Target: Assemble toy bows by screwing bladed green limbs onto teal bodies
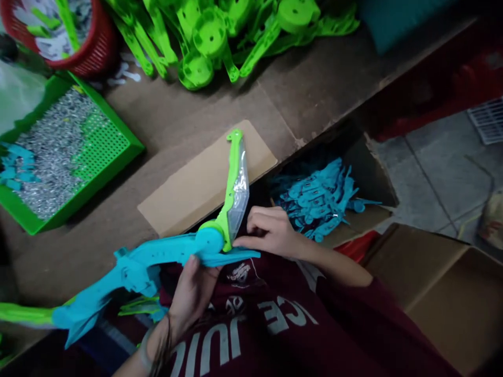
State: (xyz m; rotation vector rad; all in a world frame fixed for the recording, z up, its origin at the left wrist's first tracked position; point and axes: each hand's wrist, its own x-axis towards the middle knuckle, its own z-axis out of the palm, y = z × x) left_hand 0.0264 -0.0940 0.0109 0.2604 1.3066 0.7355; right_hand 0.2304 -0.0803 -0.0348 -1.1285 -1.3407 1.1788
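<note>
A long blue plastic part (165, 250) with a round joint lies across the front of my body. From the joint a green arm (233, 178) points up, with a clear silvery blade-like piece (240, 196) along its right side. My left hand (196, 290) holds the blue part from below, near the joint, with the thumb on its edge. My right hand (273, 230) is at the lower end of the green arm, fingers curled and thumb stretched toward the joint. Whatever its fingertips may pinch is too small to tell.
A cardboard strip (192, 183) lies on the brown table (176, 120). A green tray (106, 152) of small metal pieces and a red basket (94, 52) are at left. Green parts (212, 39) pile up behind; blue parts (318, 199) fill a box at right.
</note>
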